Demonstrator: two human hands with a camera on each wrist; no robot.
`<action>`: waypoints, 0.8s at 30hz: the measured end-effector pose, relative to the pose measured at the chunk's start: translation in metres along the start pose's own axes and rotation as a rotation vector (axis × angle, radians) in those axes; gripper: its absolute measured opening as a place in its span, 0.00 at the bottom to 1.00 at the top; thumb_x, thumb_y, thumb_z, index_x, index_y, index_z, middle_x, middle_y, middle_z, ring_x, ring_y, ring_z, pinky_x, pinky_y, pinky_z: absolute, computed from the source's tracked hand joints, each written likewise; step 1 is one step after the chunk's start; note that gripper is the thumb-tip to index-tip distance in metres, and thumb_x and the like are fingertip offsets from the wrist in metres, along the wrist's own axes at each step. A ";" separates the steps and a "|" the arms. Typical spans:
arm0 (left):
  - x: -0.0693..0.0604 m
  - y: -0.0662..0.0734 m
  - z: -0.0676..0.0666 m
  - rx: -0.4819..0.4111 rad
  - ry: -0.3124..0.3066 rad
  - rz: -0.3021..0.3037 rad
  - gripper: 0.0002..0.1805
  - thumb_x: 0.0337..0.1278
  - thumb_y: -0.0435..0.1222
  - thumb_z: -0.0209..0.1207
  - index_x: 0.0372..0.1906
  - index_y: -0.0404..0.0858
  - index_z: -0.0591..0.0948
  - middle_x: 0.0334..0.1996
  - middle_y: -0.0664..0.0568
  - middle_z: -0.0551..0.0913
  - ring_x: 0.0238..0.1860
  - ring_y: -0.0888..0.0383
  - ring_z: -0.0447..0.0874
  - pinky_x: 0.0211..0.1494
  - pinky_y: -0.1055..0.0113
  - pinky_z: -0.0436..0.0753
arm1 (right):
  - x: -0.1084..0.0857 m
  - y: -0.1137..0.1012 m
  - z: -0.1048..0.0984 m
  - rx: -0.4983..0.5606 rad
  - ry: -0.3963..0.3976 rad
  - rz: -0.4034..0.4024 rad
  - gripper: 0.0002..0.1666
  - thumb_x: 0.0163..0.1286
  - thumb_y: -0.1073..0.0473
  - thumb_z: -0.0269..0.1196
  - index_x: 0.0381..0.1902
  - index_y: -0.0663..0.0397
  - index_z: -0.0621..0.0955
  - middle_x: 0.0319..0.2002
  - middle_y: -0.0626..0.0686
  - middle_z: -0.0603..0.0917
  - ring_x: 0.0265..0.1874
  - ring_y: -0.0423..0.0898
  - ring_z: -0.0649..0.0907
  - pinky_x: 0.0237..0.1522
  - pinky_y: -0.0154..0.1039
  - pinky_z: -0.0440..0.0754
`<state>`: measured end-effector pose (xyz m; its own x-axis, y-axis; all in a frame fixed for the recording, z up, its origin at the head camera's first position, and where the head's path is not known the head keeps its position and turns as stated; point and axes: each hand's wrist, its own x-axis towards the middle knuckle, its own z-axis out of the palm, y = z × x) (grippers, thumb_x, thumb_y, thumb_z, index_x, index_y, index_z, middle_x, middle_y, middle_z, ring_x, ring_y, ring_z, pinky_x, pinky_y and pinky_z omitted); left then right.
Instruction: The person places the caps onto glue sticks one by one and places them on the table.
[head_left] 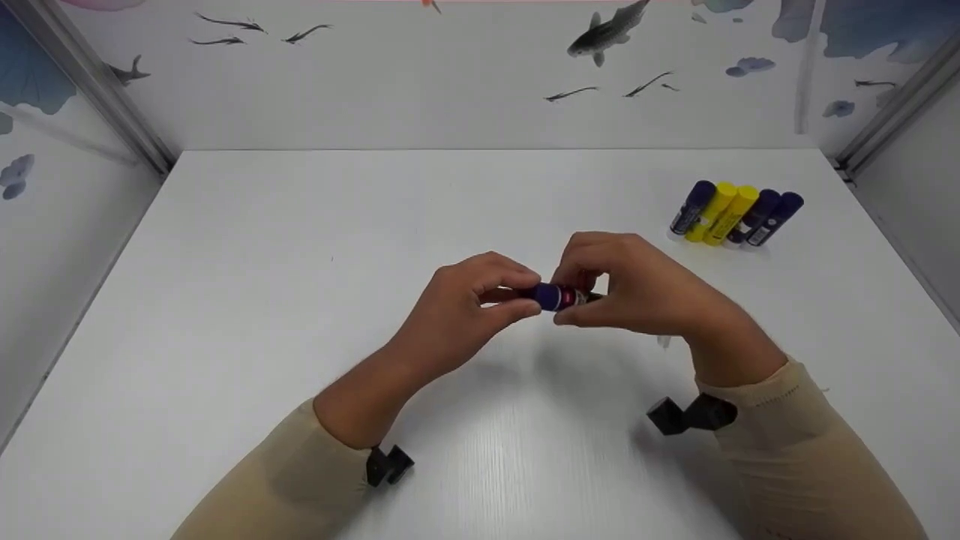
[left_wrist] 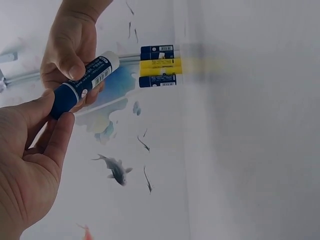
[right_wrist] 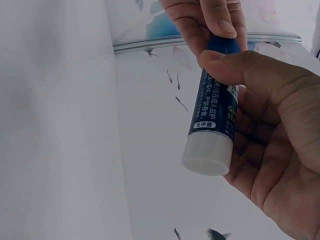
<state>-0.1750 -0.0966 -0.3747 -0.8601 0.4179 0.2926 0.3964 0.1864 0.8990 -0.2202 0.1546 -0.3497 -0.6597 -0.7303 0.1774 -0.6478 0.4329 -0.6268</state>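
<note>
A dark blue glue stick (right_wrist: 212, 112) with a white base is held between both hands above the white table. My left hand (head_left: 484, 296) pinches its blue cap (left_wrist: 64, 100) between thumb and fingers. Around the labelled body, my right hand (head_left: 630, 285) grips with thumb and fingers, and the white base (right_wrist: 207, 152) sticks out past them in the right wrist view. The cap sits against the body with no gap that I can see. In the head view the fingers hide part of the tube.
Several glue sticks lie side by side at the back right of the table (head_left: 225, 300), some dark blue (head_left: 694, 206) and two yellow (head_left: 731, 216). White panels painted with fish (head_left: 607, 34) stand behind. A black wrist mount (head_left: 690, 414) is on each sleeve.
</note>
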 end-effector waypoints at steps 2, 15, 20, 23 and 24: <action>0.000 0.001 0.000 0.008 -0.003 0.000 0.16 0.64 0.30 0.71 0.56 0.34 0.89 0.50 0.48 0.89 0.50 0.59 0.91 0.59 0.70 0.89 | -0.002 0.000 0.000 0.003 0.005 -0.007 0.13 0.60 0.66 0.80 0.39 0.46 0.89 0.36 0.42 0.83 0.36 0.41 0.80 0.37 0.34 0.84; -0.002 0.005 0.002 0.027 -0.022 0.027 0.18 0.64 0.30 0.72 0.57 0.33 0.89 0.51 0.46 0.89 0.51 0.57 0.92 0.59 0.70 0.89 | -0.005 -0.009 -0.001 -0.015 -0.005 -0.020 0.14 0.59 0.65 0.81 0.38 0.46 0.88 0.35 0.41 0.83 0.35 0.40 0.81 0.36 0.32 0.84; -0.002 0.004 0.002 0.017 -0.024 0.048 0.17 0.64 0.30 0.72 0.57 0.32 0.88 0.51 0.45 0.89 0.51 0.56 0.92 0.59 0.70 0.89 | -0.005 -0.007 -0.001 0.005 0.007 -0.036 0.14 0.58 0.67 0.81 0.37 0.47 0.88 0.35 0.41 0.82 0.35 0.40 0.80 0.36 0.33 0.83; -0.003 0.004 0.002 0.000 -0.022 0.057 0.17 0.64 0.29 0.71 0.57 0.31 0.88 0.51 0.45 0.89 0.51 0.55 0.93 0.59 0.69 0.89 | -0.005 -0.006 0.001 0.020 0.019 -0.051 0.14 0.58 0.68 0.81 0.36 0.47 0.87 0.35 0.42 0.82 0.35 0.41 0.80 0.36 0.32 0.83; -0.003 0.004 0.002 -0.007 -0.022 0.060 0.17 0.64 0.29 0.71 0.57 0.30 0.88 0.51 0.44 0.88 0.51 0.54 0.93 0.59 0.69 0.89 | -0.005 -0.005 0.001 0.022 0.022 -0.052 0.14 0.58 0.68 0.81 0.36 0.47 0.87 0.35 0.42 0.82 0.35 0.41 0.80 0.36 0.32 0.83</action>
<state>-0.1707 -0.0954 -0.3727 -0.8277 0.4473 0.3389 0.4446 0.1540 0.8824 -0.2132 0.1558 -0.3480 -0.6339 -0.7394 0.2268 -0.6729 0.3826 -0.6331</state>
